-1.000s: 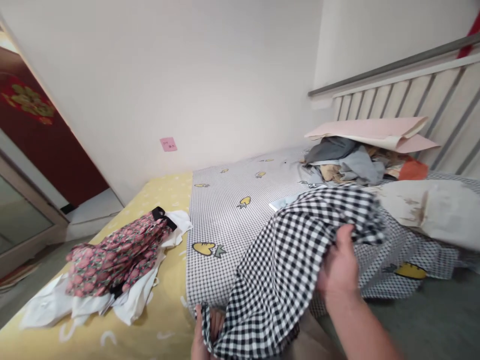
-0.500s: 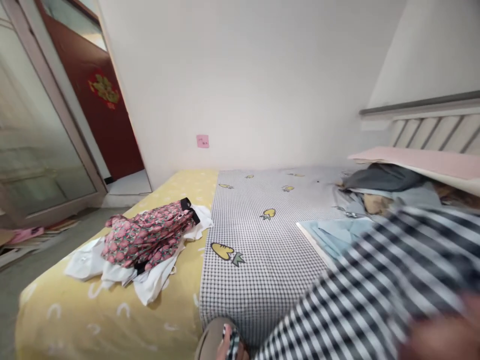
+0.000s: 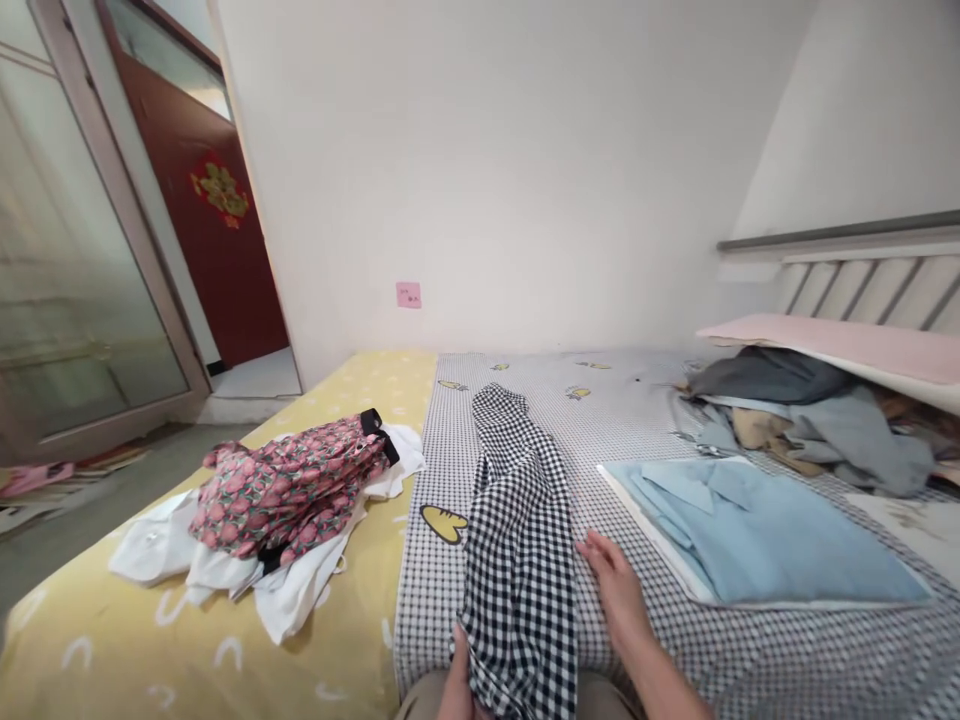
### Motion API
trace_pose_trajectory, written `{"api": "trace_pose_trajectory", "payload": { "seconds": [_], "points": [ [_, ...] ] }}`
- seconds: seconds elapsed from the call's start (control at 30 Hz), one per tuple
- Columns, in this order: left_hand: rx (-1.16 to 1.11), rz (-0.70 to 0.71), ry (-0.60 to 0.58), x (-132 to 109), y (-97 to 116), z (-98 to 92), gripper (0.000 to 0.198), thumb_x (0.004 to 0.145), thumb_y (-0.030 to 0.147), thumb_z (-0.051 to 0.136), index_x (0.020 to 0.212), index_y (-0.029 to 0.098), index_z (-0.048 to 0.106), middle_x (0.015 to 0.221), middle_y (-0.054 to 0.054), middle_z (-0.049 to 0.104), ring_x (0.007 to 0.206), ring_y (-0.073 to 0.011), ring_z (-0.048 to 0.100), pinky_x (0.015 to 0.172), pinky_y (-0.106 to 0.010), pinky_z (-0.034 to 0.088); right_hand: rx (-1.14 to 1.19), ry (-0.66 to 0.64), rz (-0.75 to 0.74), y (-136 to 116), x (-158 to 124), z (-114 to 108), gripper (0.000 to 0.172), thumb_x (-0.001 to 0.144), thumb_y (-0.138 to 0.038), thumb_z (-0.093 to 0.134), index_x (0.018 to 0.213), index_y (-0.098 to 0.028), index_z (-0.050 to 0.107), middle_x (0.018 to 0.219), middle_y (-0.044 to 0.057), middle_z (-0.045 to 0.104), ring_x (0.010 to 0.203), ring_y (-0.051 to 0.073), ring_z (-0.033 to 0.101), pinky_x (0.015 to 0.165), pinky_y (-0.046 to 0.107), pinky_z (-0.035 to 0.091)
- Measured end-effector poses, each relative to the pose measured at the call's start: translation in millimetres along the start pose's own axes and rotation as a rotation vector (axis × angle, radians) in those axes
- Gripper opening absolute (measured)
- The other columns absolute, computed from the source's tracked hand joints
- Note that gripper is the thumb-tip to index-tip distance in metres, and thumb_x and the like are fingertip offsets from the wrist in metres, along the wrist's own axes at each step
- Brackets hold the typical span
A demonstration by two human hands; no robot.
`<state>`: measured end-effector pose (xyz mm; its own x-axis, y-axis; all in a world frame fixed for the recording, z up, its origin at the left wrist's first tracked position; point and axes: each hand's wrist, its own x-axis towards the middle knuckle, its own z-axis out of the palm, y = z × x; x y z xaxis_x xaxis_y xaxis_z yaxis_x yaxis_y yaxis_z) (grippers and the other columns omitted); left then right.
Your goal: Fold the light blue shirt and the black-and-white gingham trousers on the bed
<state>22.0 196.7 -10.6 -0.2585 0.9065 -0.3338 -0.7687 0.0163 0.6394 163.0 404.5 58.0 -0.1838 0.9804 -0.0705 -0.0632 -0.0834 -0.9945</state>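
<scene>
The one view looks from the wearer's head, close above the near edge of the bed (image 3: 360,590), facing forward and down across it to the far edge and wall (image 3: 525,180), left hand (image 3: 460,678) and right hand (image 3: 616,592) nearest.

We have a bed (image 3: 360,660) spread with a yellow sheet (image 3: 390,372) on the left and a finely checked sheet (image 3: 427,625) with carrot motifs on the right. On the yellow we see white garments (image 3: 289,605) with a pink floral garment (image 3: 292,485) bunched over them. On the checks we find a gingham garment (image 3: 521,520) running lengthwise, a folded light-blue shirt (image 3: 772,530) to its right with white beneath, and, farther back, a heap of grey and tan clothes (image 3: 847,425).
</scene>
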Motion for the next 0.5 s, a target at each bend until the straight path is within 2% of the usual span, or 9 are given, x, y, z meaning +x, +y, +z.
{"api": "trace_pose_trajectory", "payload": {
  "seconds": [0.07, 0.17, 0.23, 0.33, 0.43, 0.5],
  "points": [
    [-0.017, -0.085, 0.034, -2, 2, -0.8, 0.053, 0.081, 0.074, 0.051, 0.096, 0.030, 0.077, 0.104, -0.011, 0.080, 0.134, -0.0343, 0.060, 0.113, -0.055, 0.042, 0.111, 0.016, 0.066, 18, -16, -16, 0.069, 0.063, -0.066, 0.078, 0.115, -0.022, 0.069, 0.127, 0.011, 0.072, 0.116, 0.032, 0.069, 0.106, 0.042, 0.050],
    [-0.011, -0.041, 0.054, -11, 7, 10.0, 0.046, 0.084, 0.069, 0.052, 0.096, 0.033, 0.078, 0.099, -0.008, 0.081, 0.132, -0.0330, 0.063, 0.114, -0.053, 0.042, 0.159, -0.045, 0.180, 20, -43, -28, 0.063, 0.062, -0.063, 0.081, 0.109, -0.023, 0.070, 0.110, 0.009, 0.077, 0.104, 0.030, 0.073, 0.101, 0.042, 0.053],
    [-0.012, -0.040, 0.030, -20, 8, 21.1, 0.043, 0.090, 0.061, 0.051, 0.104, 0.032, 0.078, 0.104, -0.007, 0.081, 0.133, -0.0311, 0.062, 0.115, -0.052, 0.041, 0.195, -0.124, 0.310, 20, -64, -32, 0.063, 0.062, -0.063, 0.082, 0.110, -0.024, 0.070, 0.108, 0.008, 0.078, 0.103, 0.030, 0.074, 0.096, 0.043, 0.054],
    [-0.121, -0.098, 0.013, -31, 3, 35.3, 0.042, 0.097, 0.050, 0.045, 0.114, 0.027, 0.076, 0.112, -0.008, 0.081, 0.137, -0.0272, 0.059, 0.117, -0.048, 0.042, 0.279, -0.231, 0.488, 24, -97, -32, 0.073, 0.065, -0.065, 0.082, 0.126, -0.029, 0.066, 0.123, 0.008, 0.075, 0.113, 0.030, 0.071, 0.094, 0.043, 0.055],
    [-0.289, -0.112, 0.066, -37, -3, 42.6, 0.042, 0.099, 0.044, 0.042, 0.110, 0.023, 0.077, 0.106, -0.008, 0.082, 0.135, -0.0230, 0.060, 0.118, -0.039, 0.043, 0.333, -0.305, 0.599, 26, -123, -25, 0.087, 0.068, -0.072, 0.079, 0.144, -0.038, 0.054, 0.141, 0.007, 0.067, 0.116, 0.030, 0.069, 0.093, 0.045, 0.054],
    [-0.323, -0.114, 0.099, -42, -3, 45.4, 0.041, 0.099, 0.039, 0.040, 0.105, 0.023, 0.077, 0.099, -0.008, 0.082, 0.131, -0.0224, 0.063, 0.117, -0.037, 0.044, 0.366, -0.370, 0.627, 25, -132, -19, 0.088, 0.070, -0.074, 0.077, 0.147, -0.039, 0.051, 0.145, 0.006, 0.064, 0.115, 0.030, 0.068, 0.091, 0.046, 0.055]
  ]
}}
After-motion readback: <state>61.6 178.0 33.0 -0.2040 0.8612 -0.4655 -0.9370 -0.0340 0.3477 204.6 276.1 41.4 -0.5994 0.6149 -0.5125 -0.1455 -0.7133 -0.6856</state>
